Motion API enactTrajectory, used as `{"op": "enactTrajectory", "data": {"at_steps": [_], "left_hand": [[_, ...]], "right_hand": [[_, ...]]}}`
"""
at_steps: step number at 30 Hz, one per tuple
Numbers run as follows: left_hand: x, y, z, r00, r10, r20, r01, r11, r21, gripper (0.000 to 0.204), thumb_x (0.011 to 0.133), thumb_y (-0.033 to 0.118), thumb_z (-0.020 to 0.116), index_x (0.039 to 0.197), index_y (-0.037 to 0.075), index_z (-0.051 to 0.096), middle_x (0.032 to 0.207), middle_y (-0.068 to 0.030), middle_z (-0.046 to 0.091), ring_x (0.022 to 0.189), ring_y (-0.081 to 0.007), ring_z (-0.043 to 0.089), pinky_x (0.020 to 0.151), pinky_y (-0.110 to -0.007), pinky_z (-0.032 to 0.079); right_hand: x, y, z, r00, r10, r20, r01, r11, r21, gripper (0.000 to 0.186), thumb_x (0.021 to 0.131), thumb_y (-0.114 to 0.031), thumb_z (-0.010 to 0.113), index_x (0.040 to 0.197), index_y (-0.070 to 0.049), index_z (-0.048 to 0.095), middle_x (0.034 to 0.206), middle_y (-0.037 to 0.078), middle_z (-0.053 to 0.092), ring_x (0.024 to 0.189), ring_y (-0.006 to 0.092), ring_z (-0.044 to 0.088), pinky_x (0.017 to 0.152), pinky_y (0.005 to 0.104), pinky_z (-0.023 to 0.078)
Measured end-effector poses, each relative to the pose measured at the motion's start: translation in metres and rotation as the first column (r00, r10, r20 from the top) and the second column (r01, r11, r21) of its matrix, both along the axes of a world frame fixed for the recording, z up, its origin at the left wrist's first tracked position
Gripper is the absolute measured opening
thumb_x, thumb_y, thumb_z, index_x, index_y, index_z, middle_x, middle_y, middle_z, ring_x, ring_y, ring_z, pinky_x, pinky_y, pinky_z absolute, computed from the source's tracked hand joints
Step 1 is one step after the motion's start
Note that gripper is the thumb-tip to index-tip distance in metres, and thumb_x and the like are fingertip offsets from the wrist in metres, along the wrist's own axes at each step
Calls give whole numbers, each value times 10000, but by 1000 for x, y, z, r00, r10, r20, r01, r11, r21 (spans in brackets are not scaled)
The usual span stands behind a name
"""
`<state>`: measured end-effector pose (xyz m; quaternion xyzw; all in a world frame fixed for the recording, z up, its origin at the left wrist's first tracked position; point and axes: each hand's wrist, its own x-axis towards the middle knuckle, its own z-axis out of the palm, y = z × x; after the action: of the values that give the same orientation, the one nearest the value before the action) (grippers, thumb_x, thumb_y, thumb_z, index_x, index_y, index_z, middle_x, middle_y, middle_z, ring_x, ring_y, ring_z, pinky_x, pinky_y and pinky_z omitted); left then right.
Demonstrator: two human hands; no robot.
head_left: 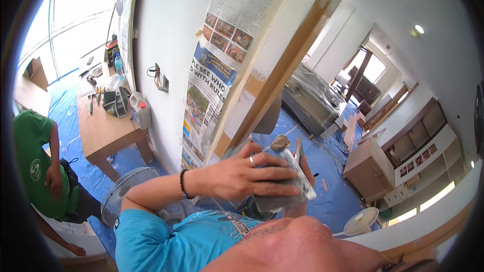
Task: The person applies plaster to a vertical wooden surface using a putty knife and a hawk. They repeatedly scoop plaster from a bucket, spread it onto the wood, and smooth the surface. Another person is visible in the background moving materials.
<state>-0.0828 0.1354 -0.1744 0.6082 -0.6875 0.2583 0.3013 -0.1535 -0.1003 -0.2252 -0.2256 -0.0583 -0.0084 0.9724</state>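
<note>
My left hand (249,174), with a ring and a beaded bracelet on that arm, lies with its fingers bent over a dark grey flat piece (280,200). The piece has a pale, smeared edge (304,181); I cannot tell its exact kind. Behind it, my right hand (306,170) shows only in part, closed beside a thin greyish strip (299,147). What that hand grips is mostly hidden. Both hands are close together beside a door frame (282,78) with patchy white and brown surfaces.
Newspaper (209,88) covers part of the wall. At left, a wooden table (108,138) bears tools and a jug (142,113); near it are a fan (126,186) and a person in green (35,156). Blue sheeting (330,216) covers the floor. Beyond stand wrapped furniture (312,100) and a wooden cabinet (368,171).
</note>
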Motion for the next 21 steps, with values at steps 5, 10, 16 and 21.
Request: {"op": "enactTrajectory", "data": {"at_steps": [5, 10, 16, 21], "left_hand": [[30, 26, 22, 959, 249, 134, -255, 966, 33, 577, 880, 106, 547, 1442, 215, 619, 1436, -26, 587, 1258, -245, 564, 1011, -441, 390], [62, 57, 109, 885, 452, 117, -274, 705, -654, 537, 791, 67, 734, 1327, 74, 696, 1226, -136, 732, 1106, -293, 695, 970, -399, 514], [105, 55, 228, 924, 325, 200, -110, 729, -676, 401, 848, -113, 616, 1240, -59, 680, 1122, -198, 710, 997, -322, 706, 838, -391, 572], [110, 45, 249, 782, 399, 479, 20, 752, -659, 337, 845, -107, 654, 1177, -68, 701, 1072, -179, 721, 909, -308, 724, 786, -364, 583]], "right_hand": [[24, -29, 15, 906, 100, 411, -220, 941, 256, 447, 1107, -336, 420, 1368, 1, 552, 1214, 179, 690, 904, 271, 683, 653, 357, 619], [43, -45, 4, 950, -60, 306, 23, 992, 121, 383, 1104, -262, 430, 1326, 10, 583, 1086, 172, 733, 830, 339, 742, 643, 423, 651], [52, -40, -14, 947, -258, 193, 250, 966, 64, 312, 1076, -233, 517, 1248, 0, 633, 1114, 149, 732, 904, 285, 724, 714, 384, 638], [51, -43, -14, 947, -259, 189, 248, 966, 78, 280, 1060, -221, 552, 1213, -12, 659, 1090, 140, 752, 943, 284, 751, 810, 402, 628]]}}
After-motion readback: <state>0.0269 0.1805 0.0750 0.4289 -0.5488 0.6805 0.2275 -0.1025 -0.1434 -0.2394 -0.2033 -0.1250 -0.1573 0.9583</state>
